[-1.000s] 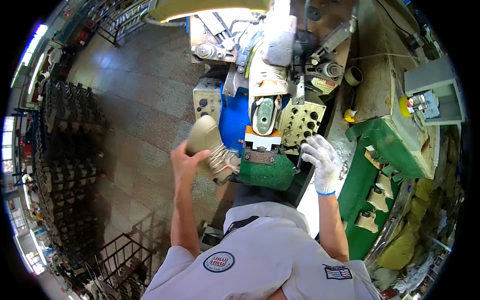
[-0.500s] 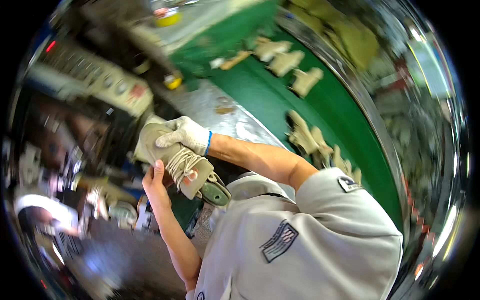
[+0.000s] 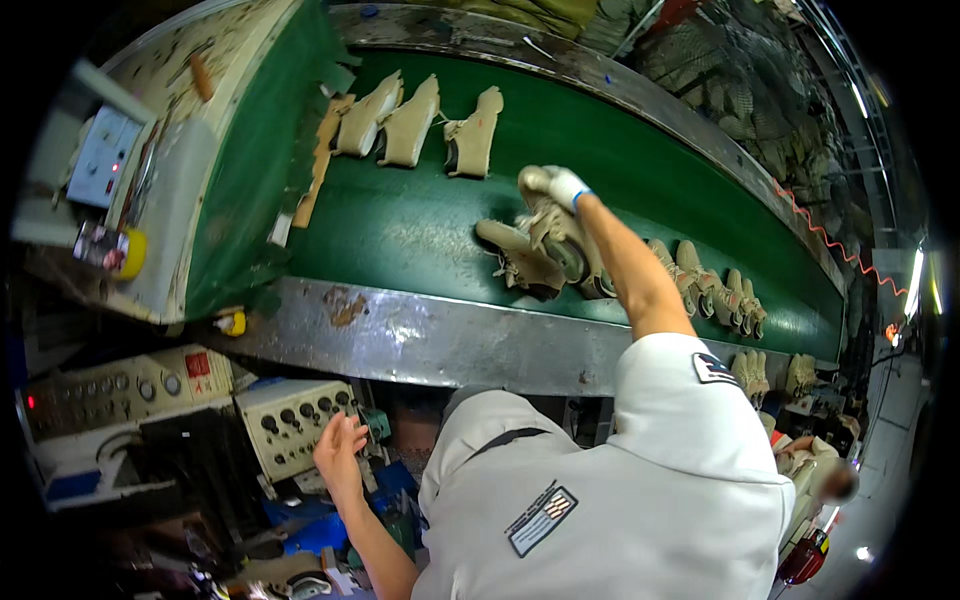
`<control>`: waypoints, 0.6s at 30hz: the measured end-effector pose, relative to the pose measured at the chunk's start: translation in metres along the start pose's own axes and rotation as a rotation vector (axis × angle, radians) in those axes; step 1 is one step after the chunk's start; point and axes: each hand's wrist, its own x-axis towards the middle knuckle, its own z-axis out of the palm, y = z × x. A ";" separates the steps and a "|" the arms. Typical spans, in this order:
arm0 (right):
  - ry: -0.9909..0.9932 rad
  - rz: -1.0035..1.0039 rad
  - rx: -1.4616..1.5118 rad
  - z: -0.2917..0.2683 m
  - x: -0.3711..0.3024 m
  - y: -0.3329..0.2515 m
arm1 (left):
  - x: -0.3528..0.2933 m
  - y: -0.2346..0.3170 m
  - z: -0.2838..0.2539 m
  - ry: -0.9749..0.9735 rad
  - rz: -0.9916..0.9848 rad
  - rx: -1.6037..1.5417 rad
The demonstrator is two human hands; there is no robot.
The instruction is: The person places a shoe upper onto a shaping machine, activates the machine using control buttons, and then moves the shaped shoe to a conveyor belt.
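The right hand's (image 3: 567,187) grip was pinching a beige shoe (image 3: 551,222) by its toe, over the green belt (image 3: 390,230). The left hand's (image 3: 342,448) grip was loosely spread near the control panel (image 3: 297,436).

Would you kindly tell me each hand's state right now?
Left hand: empty, loosely open near the knobbed control box.
Right hand: gloved, closed on a beige shoe over the green surface.

Beige laced shoe (image 3: 551,222) held over green belt (image 3: 385,225).
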 end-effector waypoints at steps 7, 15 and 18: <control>-0.353 0.233 -0.545 0.050 0.086 0.029 | 0.034 -0.007 0.029 0.006 -0.079 0.022; 0.429 0.156 0.303 0.123 0.269 0.022 | 0.057 -0.005 0.046 -0.007 -0.195 0.057; 0.269 0.124 0.888 0.145 0.246 -0.003 | 0.046 -0.010 0.054 0.013 -0.209 0.036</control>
